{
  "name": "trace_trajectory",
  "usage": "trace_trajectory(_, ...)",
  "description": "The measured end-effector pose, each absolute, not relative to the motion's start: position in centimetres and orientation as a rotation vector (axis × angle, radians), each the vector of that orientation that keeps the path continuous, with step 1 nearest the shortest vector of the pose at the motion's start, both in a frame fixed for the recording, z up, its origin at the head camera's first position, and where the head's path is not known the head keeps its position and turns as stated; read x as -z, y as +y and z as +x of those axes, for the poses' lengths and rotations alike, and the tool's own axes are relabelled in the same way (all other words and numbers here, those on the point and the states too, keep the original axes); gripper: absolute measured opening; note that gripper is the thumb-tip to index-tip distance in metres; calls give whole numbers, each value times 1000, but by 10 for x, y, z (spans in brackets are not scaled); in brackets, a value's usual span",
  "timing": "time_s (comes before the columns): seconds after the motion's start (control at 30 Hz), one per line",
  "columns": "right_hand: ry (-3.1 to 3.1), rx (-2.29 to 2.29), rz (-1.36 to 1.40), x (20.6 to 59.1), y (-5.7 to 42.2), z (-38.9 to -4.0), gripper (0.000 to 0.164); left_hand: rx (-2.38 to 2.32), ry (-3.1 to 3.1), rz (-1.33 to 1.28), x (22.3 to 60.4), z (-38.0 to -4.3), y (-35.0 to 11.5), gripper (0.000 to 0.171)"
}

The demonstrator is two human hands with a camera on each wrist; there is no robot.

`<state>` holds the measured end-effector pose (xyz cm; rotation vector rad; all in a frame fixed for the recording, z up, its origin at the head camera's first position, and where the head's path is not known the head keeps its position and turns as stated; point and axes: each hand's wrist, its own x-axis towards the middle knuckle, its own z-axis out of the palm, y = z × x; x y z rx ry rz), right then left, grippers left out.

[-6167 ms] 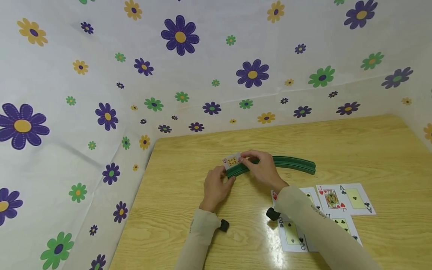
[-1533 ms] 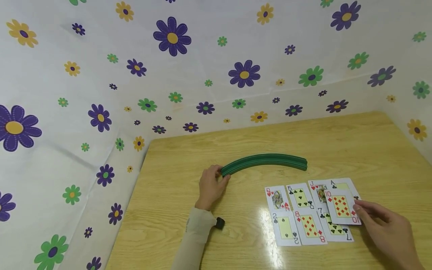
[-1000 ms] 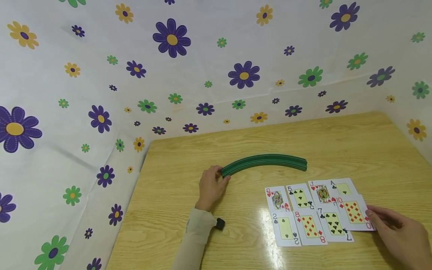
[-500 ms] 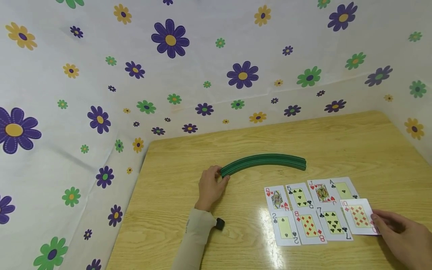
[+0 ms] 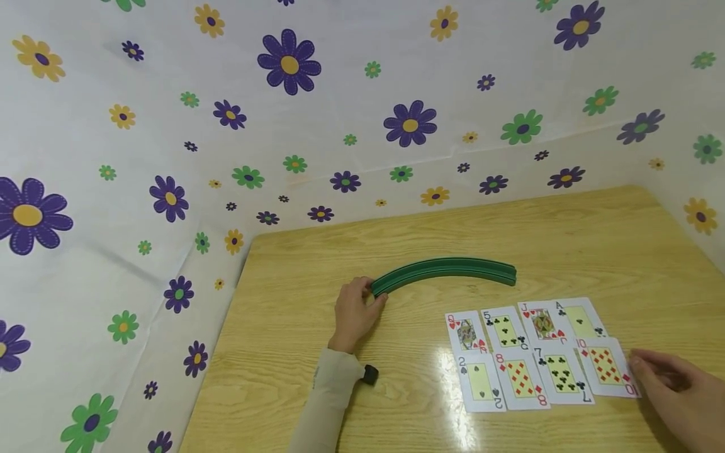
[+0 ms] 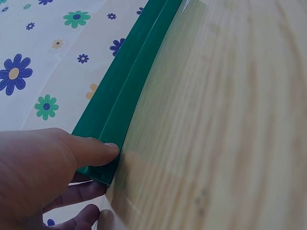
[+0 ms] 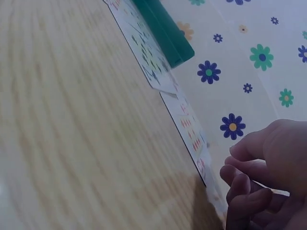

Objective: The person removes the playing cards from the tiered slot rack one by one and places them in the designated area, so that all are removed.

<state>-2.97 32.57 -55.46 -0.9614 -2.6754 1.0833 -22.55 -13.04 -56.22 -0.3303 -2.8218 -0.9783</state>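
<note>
My left hand point(image 5: 354, 314) pinches the left end of a curved green card holder point(image 5: 444, 267), the thumb in front and fingers behind, as the left wrist view shows. No card stands in the holder's groove. Beside the ten of diamonds point(image 5: 606, 367), my right hand point(image 5: 682, 393) has loosely bent fingers. In the right wrist view a small gap separates those fingers from that card. The ten lies face up at the right end of the front row, next to the seven of clubs point(image 5: 562, 375) and just below the ace of clubs point(image 5: 579, 321).
Several more playing cards lie face up in two rows, among them the queen of hearts point(image 5: 466, 333), five of clubs point(image 5: 502, 330), jack of hearts point(image 5: 542, 323), two of spades point(image 5: 479, 381) and eight of diamonds point(image 5: 519, 380). A flowered cloth point(image 5: 340, 113) borders the wooden table point(image 5: 272, 352).
The ten of diamonds came out of the holder, moved right over the other cards, and was laid at the front row's end. My right hand has let go; my left stays on the holder.
</note>
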Motion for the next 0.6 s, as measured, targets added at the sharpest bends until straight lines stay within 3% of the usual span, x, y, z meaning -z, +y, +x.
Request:
trace_trajectory(0.17, -2656, -1100, -925, 543, 315, -37, 42, 990, -2799, -345, 562, -225, -130, 23)
trace_trajectory(0.37, -2539, -1046, -449, 541, 297, -47, 22, 998, -2830, -327, 560, -222, -128, 29)
trace_trajectory(0.6, -2461, -1024, -143, 538, 277, -76, 36, 962, -2898, -365, 555, -223, -126, 57)
